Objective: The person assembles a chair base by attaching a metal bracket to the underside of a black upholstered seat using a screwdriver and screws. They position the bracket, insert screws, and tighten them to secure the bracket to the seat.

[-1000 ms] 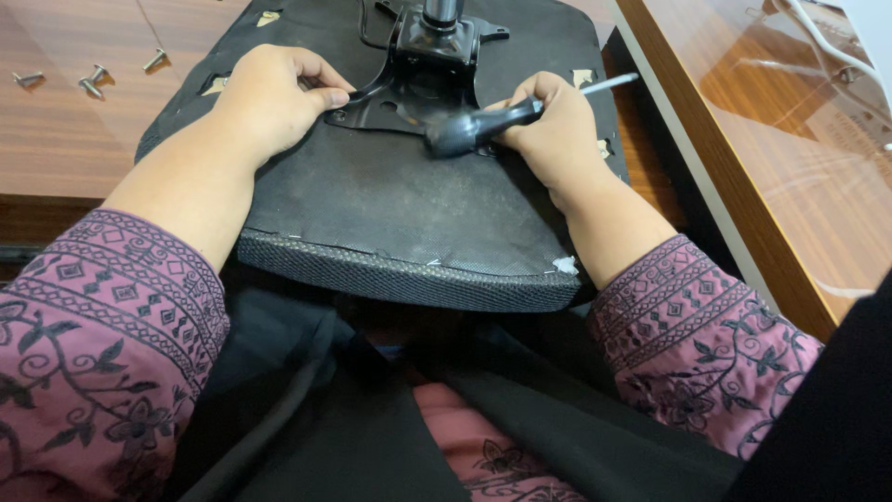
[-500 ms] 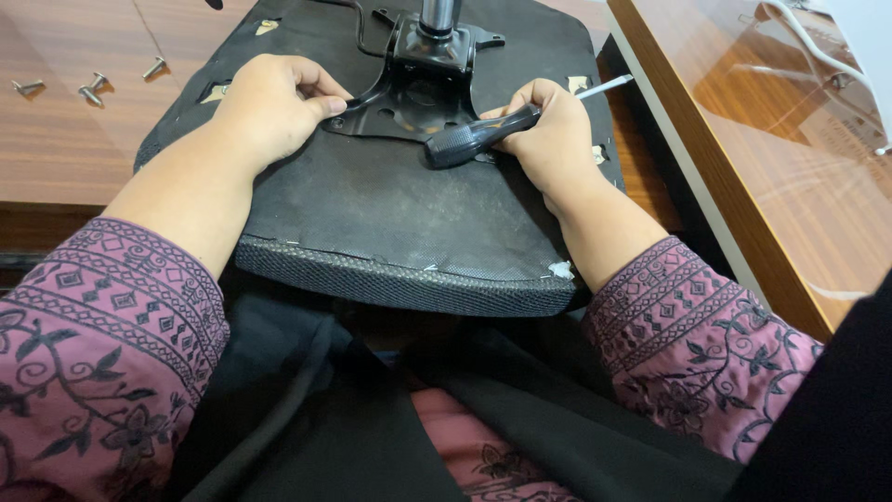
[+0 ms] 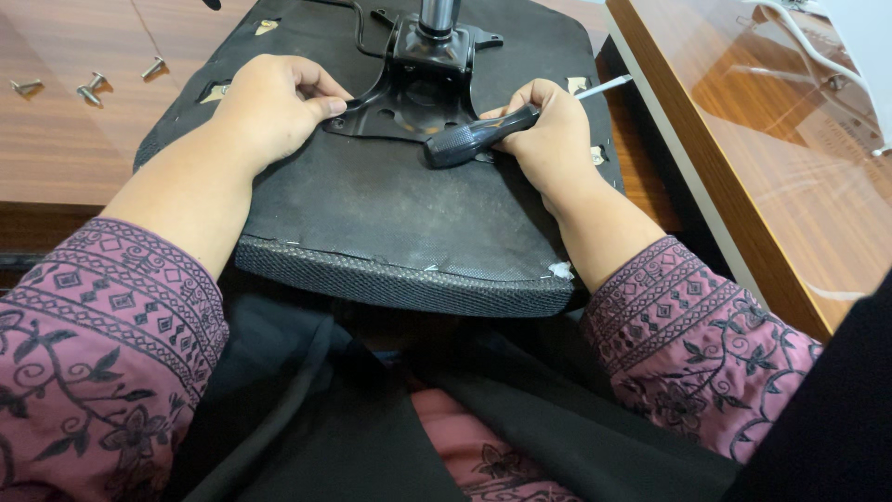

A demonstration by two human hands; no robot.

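An upturned black office-chair seat (image 3: 390,214) lies across my lap and a low wooden surface. A black metal mounting plate (image 3: 418,93) with a grey column sits on its underside. My left hand (image 3: 274,102) pinches the plate's left corner, fingertips closed on its edge. My right hand (image 3: 553,139) grips a screwdriver (image 3: 469,139) with a black handle pointing left; its metal shaft sticks out past my fingers to the right. The hand rests at the plate's right corner.
Three loose silver bolts (image 3: 88,88) lie on the wooden floor at the upper left. A glossy wooden table (image 3: 743,167) edge runs along the right, with a white cable on it. A black cable loops near the plate's top.
The view has shifted slightly. My right hand has turned the screwdriver a little, its handle now pointing lower left. My left hand stays on the plate's corner.
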